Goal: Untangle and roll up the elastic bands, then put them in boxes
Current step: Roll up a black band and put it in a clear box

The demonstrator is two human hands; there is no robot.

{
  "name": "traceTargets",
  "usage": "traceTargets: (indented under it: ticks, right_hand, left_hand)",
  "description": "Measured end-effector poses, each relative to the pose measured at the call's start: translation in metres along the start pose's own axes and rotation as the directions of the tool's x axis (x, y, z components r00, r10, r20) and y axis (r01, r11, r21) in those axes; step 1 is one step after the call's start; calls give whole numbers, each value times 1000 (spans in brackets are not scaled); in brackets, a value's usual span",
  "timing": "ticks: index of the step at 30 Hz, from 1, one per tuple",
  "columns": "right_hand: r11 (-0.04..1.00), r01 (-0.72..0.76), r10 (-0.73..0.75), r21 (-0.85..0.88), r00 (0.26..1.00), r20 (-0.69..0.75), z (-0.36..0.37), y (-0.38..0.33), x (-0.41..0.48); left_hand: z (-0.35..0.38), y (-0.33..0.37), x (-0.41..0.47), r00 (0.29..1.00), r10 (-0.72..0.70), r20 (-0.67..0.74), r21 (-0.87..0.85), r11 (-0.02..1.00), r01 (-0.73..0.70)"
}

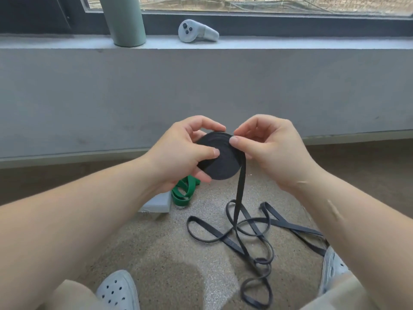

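A black elastic band is wound into a flat disc-shaped roll [223, 163] held in mid-air at the centre. My left hand [181, 151] grips the roll from the left, thumb across its face. My right hand [270, 146] pinches the roll's upper right edge where the strap comes off. The loose black strap [241, 191] hangs down from the roll and lies in tangled loops [252, 233] on the floor. A green elastic band [184, 192] lies looped on the floor below my left hand, beside a pale grey box [158, 203] partly hidden by my left forearm.
A grey low wall stands ahead with a sill carrying a green cylinder [124, 21] and a white handheld controller [196, 31]. Two white perforated shoes [118, 289] [335, 269] rest on the speckled floor at the bottom, the right one touching the black loops.
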State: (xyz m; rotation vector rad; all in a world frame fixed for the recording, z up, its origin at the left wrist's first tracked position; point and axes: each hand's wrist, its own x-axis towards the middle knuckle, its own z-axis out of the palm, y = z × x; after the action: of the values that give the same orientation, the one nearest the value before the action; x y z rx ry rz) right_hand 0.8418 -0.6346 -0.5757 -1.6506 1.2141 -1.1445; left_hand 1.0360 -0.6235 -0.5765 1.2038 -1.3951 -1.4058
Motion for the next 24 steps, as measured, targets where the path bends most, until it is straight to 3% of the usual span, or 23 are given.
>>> traceTargets:
  ticks: [9,12,17,24]
  right_hand:
    - [997,48,-47,53,999,-12,-1,1,3]
    - [996,57,-57,72,998,-2,-2,-1,3]
    - [995,-4,-11,104,990,144,-9,-5,1]
    - [994,-64,55,86,993,105,-10,-4,2]
  left_hand:
    - [1,1,2,997,4,-76,-131,991,-14]
    - [-3,3,2,1000,2,0,-42,999,-2]
    - [-14,10,2,992,21,123,157,987,-40]
    - [-11,5,1,997,32,72,19,999,-34]
